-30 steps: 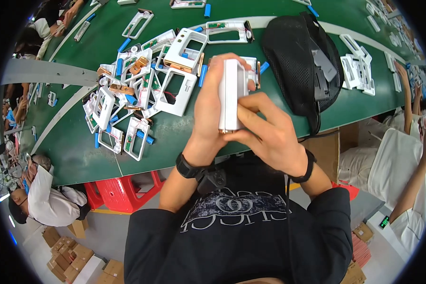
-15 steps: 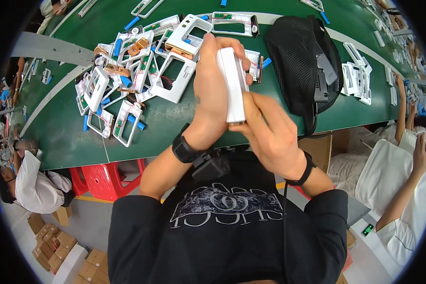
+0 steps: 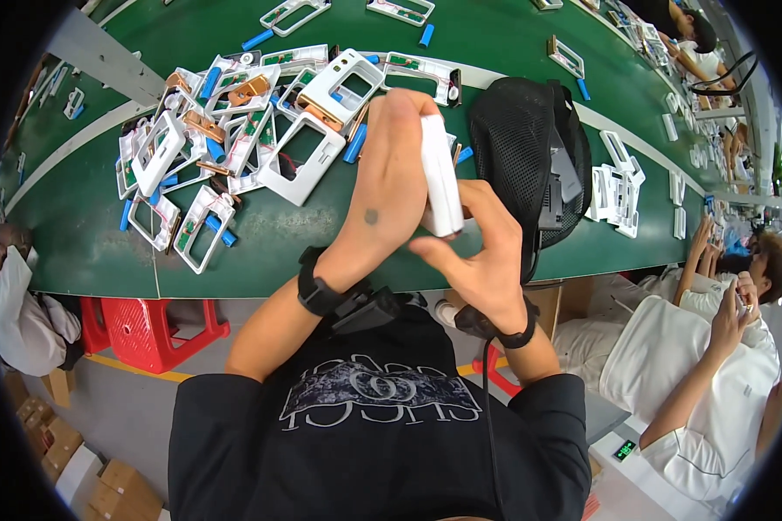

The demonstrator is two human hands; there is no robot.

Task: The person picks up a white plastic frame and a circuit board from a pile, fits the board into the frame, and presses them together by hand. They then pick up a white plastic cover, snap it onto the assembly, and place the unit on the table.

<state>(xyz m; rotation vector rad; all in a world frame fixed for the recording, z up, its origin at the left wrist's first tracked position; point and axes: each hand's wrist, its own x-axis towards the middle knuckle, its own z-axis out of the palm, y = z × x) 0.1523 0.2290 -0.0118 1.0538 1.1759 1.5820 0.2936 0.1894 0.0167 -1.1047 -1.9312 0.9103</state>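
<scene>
My left hand [image 3: 388, 169] is wrapped round a white plastic housing [image 3: 443, 178], tilted up on its narrow side above the front of the table. Its fingers curl over the far end, mostly hidden. At the housing's near right edge is my right hand [image 3: 488, 252], thumb and fingers apart in a C shape. Its index fingertip is close to the housing; whether it touches I cannot tell. Left of my hands lies a heap of white frames [image 3: 302, 161] with blue cylindrical cells [image 3: 355, 143], copper-coloured pieces [image 3: 249, 91] and thin wires.
A black mesh bag [image 3: 513, 130] with dark devices in it stands right of my hands. Past it lie stacked white frames [image 3: 617, 195]. The green table [image 3: 261, 252] has a grey post [image 3: 104, 61] at left. A red stool [image 3: 143, 334] and seated co-workers [image 3: 669, 347] flank me.
My right hand has loosened from the housing's near end, its thumb and fingers spreading apart. The housing has moved slightly to the right in my left hand. The whole view has shifted.
</scene>
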